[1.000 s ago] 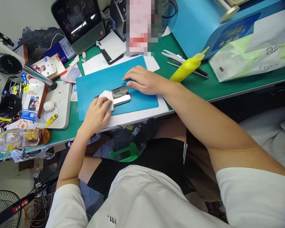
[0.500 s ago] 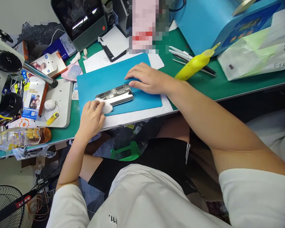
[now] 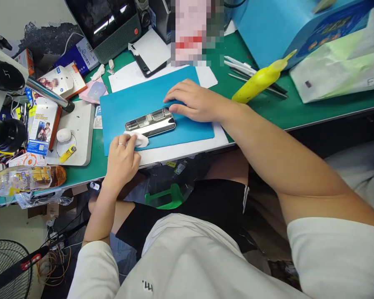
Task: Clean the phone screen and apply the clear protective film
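A smartphone [image 3: 152, 122] with a dark, shiny, reflecting face lies flat on a blue mat [image 3: 118, 108]. At its near left corner my left hand [image 3: 124, 155] pinches a white wipe [image 3: 141, 140], which hangs out past the fingers and lies against the phone's edge. A ring shows on one finger of that hand. My right hand [image 3: 190, 99] rests on the mat beyond the phone's right end, fingers loosely bent and thumb apart from them. I see nothing held in it; its thumb is close to the phone's far right corner.
A yellow squeeze bottle [image 3: 257, 86] and tweezers [image 3: 241, 68] lie right of the mat. Behind stand a blue machine [image 3: 268, 33] and a dark screen device [image 3: 104, 25]. Leftward are a white pad [image 3: 84, 133], a drink bottle [image 3: 37, 178] and a microscope stand [image 3: 6, 83].
My left hand has shifted slightly down and right with the wipe at the phone's near edge. The right hand stays in about the same place. The camera view has moved slightly.
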`<state>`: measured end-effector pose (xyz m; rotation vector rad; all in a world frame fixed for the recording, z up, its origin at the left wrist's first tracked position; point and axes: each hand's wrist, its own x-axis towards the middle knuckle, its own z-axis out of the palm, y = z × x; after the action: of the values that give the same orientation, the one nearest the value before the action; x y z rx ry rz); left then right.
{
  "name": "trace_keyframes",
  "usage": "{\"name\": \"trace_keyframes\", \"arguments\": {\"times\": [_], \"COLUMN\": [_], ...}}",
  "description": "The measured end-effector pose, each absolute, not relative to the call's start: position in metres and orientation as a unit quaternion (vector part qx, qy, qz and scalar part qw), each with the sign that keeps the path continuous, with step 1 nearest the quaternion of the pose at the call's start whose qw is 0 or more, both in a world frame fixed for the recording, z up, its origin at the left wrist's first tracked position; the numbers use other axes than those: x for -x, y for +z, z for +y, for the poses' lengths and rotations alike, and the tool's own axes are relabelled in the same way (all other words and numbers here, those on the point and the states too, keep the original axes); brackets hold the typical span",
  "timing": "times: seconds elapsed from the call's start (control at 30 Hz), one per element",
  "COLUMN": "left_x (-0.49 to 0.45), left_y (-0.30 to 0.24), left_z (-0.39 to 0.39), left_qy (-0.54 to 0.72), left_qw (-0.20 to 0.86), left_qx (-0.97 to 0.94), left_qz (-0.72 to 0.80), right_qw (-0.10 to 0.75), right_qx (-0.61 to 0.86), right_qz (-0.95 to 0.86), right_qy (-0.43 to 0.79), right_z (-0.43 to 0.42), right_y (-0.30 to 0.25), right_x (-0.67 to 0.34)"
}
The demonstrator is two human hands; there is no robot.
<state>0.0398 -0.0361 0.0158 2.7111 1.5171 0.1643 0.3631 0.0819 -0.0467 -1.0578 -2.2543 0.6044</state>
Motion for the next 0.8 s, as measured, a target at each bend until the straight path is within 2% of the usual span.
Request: {"name": "trace_keyframes", "arguments": {"times": [0.43, 0.8], "left_x": [-0.150, -0.104], "left_y": [0.001, 0.008], "left_z": [-0.018, -0.031], "left_qy": [0.056, 0.052], "left_qw": [0.015, 0.022], "left_qx": [-0.876, -0.871], "left_qz": [0.478, 0.488], "right_qw": [0.290, 0.282], "right_qx": [0.397, 0.389], "right_qz": [-0.846, -0.850], "right_qy": [0.207, 0.217], "right_z": [0.080, 0.080], "right_y": [-0.050, -0.049], "right_x": [-0.363, -0.360]}}
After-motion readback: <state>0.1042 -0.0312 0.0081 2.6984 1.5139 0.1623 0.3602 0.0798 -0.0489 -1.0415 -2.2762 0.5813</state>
